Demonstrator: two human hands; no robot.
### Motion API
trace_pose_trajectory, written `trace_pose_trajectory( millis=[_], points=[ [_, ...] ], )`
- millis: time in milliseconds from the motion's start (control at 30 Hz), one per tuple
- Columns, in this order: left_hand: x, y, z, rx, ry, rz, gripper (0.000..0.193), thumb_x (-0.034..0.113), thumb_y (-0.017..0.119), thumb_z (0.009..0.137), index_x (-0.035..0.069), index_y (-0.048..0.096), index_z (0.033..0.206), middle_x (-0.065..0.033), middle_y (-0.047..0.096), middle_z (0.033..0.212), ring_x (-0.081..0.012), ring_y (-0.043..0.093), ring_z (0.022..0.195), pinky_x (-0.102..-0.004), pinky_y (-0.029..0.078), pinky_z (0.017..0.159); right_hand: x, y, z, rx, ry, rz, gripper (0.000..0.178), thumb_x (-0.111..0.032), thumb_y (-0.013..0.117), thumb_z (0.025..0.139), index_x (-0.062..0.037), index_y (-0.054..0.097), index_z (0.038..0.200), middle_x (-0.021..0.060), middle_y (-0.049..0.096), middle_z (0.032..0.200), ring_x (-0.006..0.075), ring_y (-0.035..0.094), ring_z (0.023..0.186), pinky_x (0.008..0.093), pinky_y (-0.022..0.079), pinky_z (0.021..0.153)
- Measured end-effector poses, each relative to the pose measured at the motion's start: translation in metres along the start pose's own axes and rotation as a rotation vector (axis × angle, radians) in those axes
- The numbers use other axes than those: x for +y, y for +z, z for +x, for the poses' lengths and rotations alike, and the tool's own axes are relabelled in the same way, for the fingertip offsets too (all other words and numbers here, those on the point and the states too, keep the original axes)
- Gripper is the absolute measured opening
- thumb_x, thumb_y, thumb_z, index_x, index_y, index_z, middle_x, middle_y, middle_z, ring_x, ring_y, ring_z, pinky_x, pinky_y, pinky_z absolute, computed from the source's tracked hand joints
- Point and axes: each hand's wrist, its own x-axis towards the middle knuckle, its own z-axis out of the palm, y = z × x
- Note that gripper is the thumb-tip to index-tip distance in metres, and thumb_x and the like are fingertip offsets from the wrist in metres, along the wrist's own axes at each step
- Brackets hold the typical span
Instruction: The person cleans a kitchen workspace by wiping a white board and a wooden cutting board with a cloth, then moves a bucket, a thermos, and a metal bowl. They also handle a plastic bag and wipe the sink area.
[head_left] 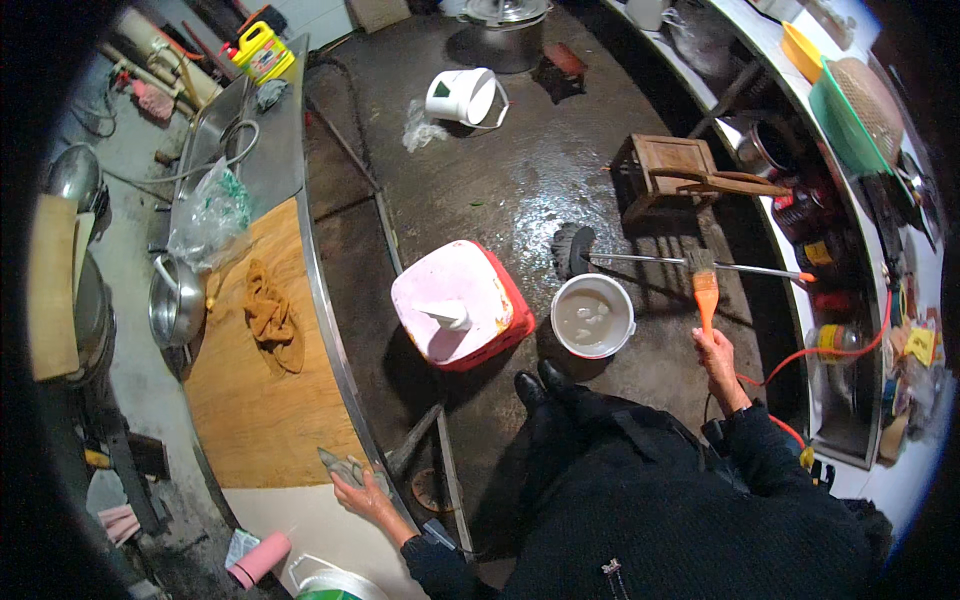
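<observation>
While the left hand sits at the near end of the wooden board, its fingers grasp a grey cloth bunched against the surface. Fingers of the right hand are wrapped around the handle of an orange brush, which points bristles-first away from the person, over the floor side.

Judging by this pose, the step in hand looks like wiping the board, with the brush kept off to the side. Continuing it would call for flat, steady pressure on the cloth; a brown cloth lies crumpled farther up the board.

On the worktop's floor side, a metal edge runs just beside the left hand, so a wide sweep to the right would carry the cloth over it. A red bin with a pink lid stands between the board and a white bucket of cloudy water. Wet floor spreads beyond them toward a wooden chair. In view, the bristles overlap a metal pole; whether they touch I cannot tell.
</observation>
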Motion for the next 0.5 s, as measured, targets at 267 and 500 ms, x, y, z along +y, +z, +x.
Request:
trace_pose_trajectory(
  millis=[267,500],
  points=[
    [-0.003,-0.002,0.000,-0.059,0.016,-0.007,0.063,0.017,0.068,0.072,0.005,0.043,0.128,-0.0173,0.048,0.119,-0.0357,0.043,0.111,-0.0440,0.034,0.094,0.022,-0.008,-0.044,0.142,0.066,0.034,0.022,-0.028,0.067,0.078,-0.0097,0.055,0.077,-0.0047,0.049,0.064,0.0045,0.039,0.051,0.0205,0.031,0.045],
    [-0.009,-0.001,0.001,-0.062,0.022,-0.084,0.063,0.006,0.066,0.070,0.005,0.043,0.129,-0.0171,0.048,0.117,-0.0354,0.043,0.110,-0.0435,0.034,0.094,0.031,-0.013,-0.066,0.194,0.021,0.087,0.023,-0.028,0.067,0.078,-0.0093,0.055,0.077,-0.0042,0.049,0.064,0.0043,0.039,0.050,0.0206,0.031,0.045]
  ],
)
